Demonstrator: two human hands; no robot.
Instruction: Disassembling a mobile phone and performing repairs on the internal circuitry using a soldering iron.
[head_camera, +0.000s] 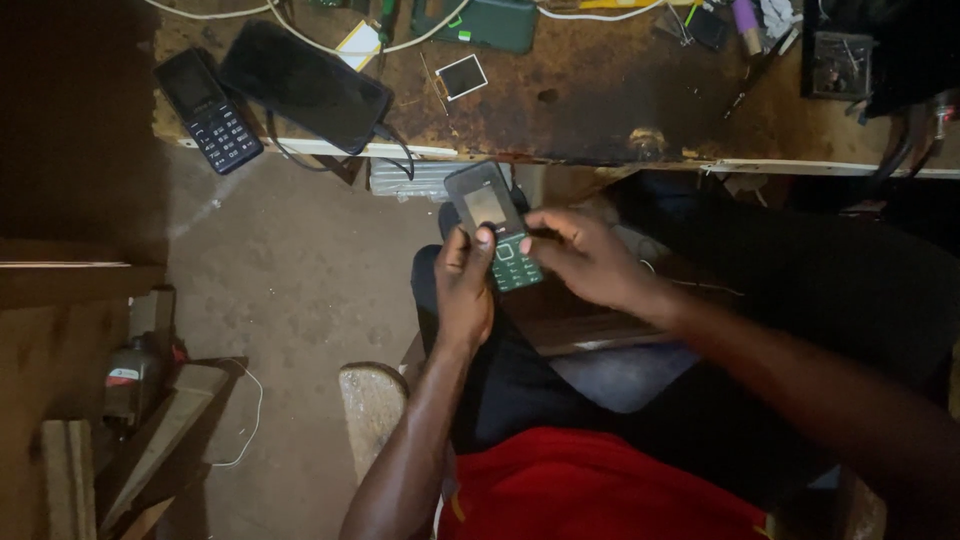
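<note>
A small dark keypad phone (490, 215) with a dim screen and green-lit keys is held over my lap. My left hand (462, 290) grips it from below, thumb lying along its left edge. My right hand (585, 258) comes in from the right, its fingertips touching the phone's right side by the keypad. Both forearms reach up from the bottom of the view.
A worn wooden workbench (600, 100) runs across the top. On it lie another keypad phone (210, 110), a black smartphone (305, 85), a small loose screen (462, 76), cables and a green case (485, 22). Below left are a dirt floor, wooden boards and a stool (372, 400).
</note>
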